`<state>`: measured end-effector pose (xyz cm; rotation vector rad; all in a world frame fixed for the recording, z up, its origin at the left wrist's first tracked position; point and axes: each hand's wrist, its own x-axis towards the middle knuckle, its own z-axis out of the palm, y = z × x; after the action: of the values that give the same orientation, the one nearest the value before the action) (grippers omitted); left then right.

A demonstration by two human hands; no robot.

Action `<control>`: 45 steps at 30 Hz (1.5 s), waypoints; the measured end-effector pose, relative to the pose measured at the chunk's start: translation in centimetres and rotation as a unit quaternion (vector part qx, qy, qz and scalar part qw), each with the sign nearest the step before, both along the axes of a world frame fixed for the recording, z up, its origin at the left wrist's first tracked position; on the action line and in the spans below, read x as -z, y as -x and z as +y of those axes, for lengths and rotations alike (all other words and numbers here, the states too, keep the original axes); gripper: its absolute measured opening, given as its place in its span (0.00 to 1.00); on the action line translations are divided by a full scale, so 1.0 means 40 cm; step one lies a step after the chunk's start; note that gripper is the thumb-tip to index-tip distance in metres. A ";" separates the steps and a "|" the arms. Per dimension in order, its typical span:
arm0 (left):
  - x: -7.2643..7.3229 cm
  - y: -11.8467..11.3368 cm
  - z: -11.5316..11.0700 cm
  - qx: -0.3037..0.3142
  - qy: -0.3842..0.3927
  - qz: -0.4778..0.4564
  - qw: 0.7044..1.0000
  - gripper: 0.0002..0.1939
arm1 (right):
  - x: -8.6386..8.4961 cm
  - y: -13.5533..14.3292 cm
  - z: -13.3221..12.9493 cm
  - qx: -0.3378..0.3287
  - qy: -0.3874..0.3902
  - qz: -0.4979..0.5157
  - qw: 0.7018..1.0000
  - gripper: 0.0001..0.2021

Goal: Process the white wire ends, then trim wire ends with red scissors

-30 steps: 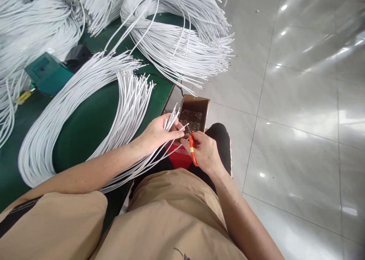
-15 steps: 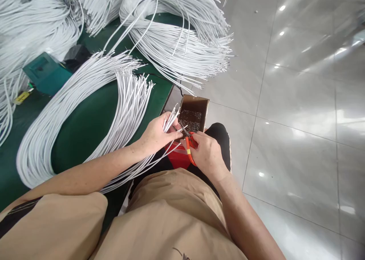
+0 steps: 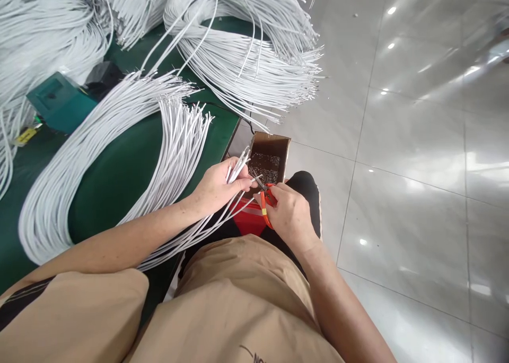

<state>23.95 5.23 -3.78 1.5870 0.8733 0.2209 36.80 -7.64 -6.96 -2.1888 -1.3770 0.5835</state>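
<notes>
My left hand (image 3: 222,185) is closed around a few white cables (image 3: 237,169), their tips poking up past the fingers. From there the cables trail back beneath my forearm to a large looped bundle of white cables (image 3: 51,188) on the green table. My right hand (image 3: 289,212) grips orange-handled scissors (image 3: 264,209), with the blades pointing at a cable end beside my left fingertips. Whether the blades touch that cable I cannot make out. Just beyond both hands stands an open cardboard box (image 3: 283,146) with small dark bits inside.
More bundles of white cable (image 3: 254,60) cover the back of the green table (image 3: 107,188), some overhanging its right edge. A teal device (image 3: 59,100) sits at the left among the cables. Something red (image 3: 250,218) lies under my hands. Grey floor tiles (image 3: 405,204) extend to the right.
Both hands keep nearly the same place, with only slight shifts of the fingers and scissors. The whole view has drifted a little, so the table appears farther left.
</notes>
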 end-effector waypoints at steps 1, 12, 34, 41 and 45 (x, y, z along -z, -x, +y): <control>-0.001 -0.001 0.001 0.003 0.012 -0.004 1.000 0.08 | 0.001 0.000 -0.001 -0.001 -0.002 -0.004 1.000 0.15; -0.003 -0.001 0.002 0.003 0.023 -0.015 1.000 0.10 | -0.006 -0.003 -0.004 -0.013 -0.010 -0.013 1.000 0.15; -0.002 -0.004 -0.004 0.013 0.008 0.011 1.000 0.14 | -0.046 0.019 0.050 0.197 -0.099 0.485 0.846 0.07; 0.000 -0.003 -0.003 0.031 -0.124 0.059 0.990 0.15 | -0.033 0.051 0.062 0.206 -0.137 0.514 0.821 0.06; -0.001 -0.002 0.002 0.028 -0.072 0.047 0.996 0.12 | -0.024 0.036 0.052 0.184 -0.139 0.590 0.773 0.06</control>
<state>24.02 5.32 -3.74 1.7657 0.9004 0.1730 35.36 -5.56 -5.99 -1.2615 -0.2937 1.1951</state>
